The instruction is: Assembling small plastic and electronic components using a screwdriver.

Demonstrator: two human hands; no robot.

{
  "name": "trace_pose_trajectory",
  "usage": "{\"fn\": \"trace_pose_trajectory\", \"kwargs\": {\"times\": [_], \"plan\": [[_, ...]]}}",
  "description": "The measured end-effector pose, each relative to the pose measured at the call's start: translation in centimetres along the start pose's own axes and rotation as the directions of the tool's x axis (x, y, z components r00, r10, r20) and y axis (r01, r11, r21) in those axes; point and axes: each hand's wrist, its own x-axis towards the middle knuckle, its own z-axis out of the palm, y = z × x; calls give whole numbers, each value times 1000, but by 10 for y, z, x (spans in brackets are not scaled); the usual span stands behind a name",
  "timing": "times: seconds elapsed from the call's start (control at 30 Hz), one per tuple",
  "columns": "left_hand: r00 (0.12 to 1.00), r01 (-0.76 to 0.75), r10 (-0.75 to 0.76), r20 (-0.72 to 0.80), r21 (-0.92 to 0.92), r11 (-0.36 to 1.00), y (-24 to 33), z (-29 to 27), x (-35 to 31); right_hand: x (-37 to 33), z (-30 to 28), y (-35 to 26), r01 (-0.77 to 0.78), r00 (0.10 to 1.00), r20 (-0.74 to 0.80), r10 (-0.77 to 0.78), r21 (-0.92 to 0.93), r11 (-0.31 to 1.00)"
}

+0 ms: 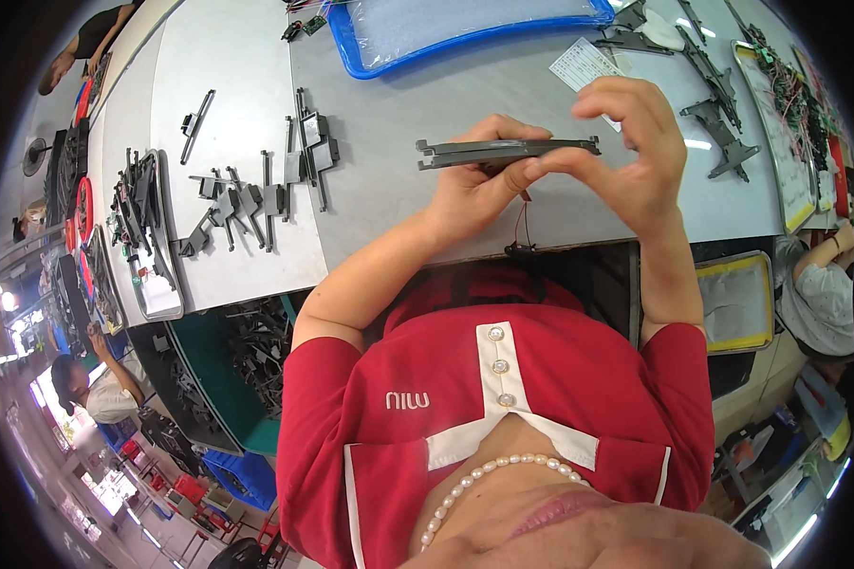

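Note:
A long, thin dark grey plastic part (474, 152) is held level above the table. My left hand (470, 190) is closed on it, with fingers behind and the thumb along its near side. My right hand (640, 156) is at the part's right end. Its thumb reaches the near edge beside my left thumb, while the other fingers curl above, apart from the part. Thin red and dark wires (522, 228) hang below my left hand to the table's front edge. Whether they join the part is hidden.
Several similar dark parts (247, 199) lie at left, beside a metal tray (161, 299) holding more. A blue-rimmed tray (361, 62) stands at the back, near a printed paper slip (579, 66). More dark parts (721, 137) and a tray of circuit boards (778, 123) are at right.

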Motion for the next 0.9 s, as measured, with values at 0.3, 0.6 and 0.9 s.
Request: {"fn": "trace_pose_trajectory", "kwargs": {"times": [0.3, 0.6, 0.9], "plan": [[992, -64, 91, -87, 272, 960, -36, -8, -11, 17, 47, -36, 383, 921, -1, -389, -166, 909], [972, -49, 103, -214, 243, 969, -6, 6, -5, 6, 68, -30, 498, 837, -185, -516, -135, 857], [952, -176, 238, -193, 292, 940, -15, 1, -6, 3, 69, -39, 448, 880, -156, -449, -47, 893]]}}
